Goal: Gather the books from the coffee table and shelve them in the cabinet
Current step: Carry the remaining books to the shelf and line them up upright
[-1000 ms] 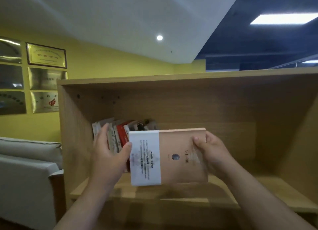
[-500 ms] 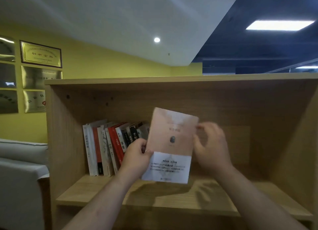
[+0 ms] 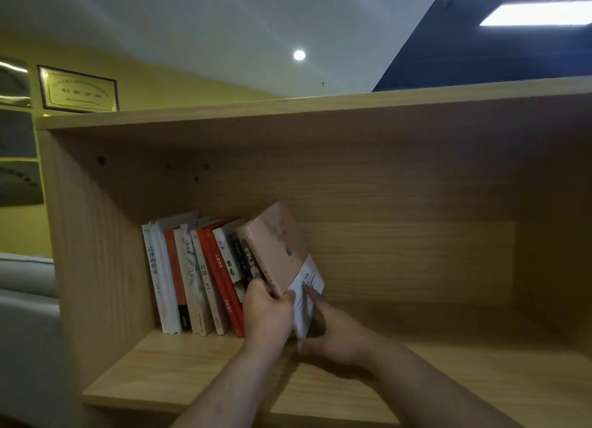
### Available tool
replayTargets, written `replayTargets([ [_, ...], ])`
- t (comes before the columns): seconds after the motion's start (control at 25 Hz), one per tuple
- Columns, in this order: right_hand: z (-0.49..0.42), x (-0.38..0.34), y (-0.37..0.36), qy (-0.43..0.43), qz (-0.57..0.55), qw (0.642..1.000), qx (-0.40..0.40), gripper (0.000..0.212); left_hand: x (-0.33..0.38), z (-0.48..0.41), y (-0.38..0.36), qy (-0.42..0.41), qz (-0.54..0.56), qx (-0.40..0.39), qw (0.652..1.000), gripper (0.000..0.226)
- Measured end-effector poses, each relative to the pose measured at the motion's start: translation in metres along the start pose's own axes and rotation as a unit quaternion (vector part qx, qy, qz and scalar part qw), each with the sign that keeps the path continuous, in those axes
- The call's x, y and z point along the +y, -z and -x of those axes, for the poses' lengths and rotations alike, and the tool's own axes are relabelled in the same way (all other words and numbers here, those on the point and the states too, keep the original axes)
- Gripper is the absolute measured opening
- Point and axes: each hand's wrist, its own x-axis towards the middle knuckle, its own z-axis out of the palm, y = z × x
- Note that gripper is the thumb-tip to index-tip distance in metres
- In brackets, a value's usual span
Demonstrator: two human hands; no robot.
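A tan book with a white band (image 3: 282, 251) leans left against the right end of a row of several upright books (image 3: 192, 277) on the wooden cabinet shelf (image 3: 179, 373). My left hand (image 3: 267, 318) grips the tan book's lower spine edge, thumb on the cover. My right hand (image 3: 333, 328) holds the same book's lower right side, fingers pressed on the white band. The book's bottom edge is hidden behind my hands.
The cabinet's right half (image 3: 448, 299) holds nothing. The left side panel (image 3: 83, 251) stands close to the row. A grey sofa (image 3: 22, 315) sits left of the cabinet. Framed plaques (image 3: 78, 89) hang on the yellow wall.
The tan book turned from flat-on in front of the shelf to spine-out and moved left into the row's right end. Both hands dropped to its lower part.
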Motion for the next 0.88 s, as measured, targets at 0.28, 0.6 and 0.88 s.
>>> replayTargets([
  [0.28, -0.015, 0.005, 0.000, -0.020, 0.015, 0.999, 0.029, 0.089, -0.007, -0.007, 0.016, -0.034, -0.033, -0.056, 0.997, 0.021],
  [0.6, -0.028, -0.013, -0.005, -0.028, -0.046, 0.997, 0.062, 0.090, -0.034, -0.050, 0.083, -0.029, -0.077, -0.012, 0.997, 0.044],
  [0.88, -0.031, -0.025, -0.021, 0.012, -0.074, 0.995, 0.063, 0.073, -0.037, -0.053, 0.075, -0.050, -0.023, -0.018, 0.998, 0.047],
])
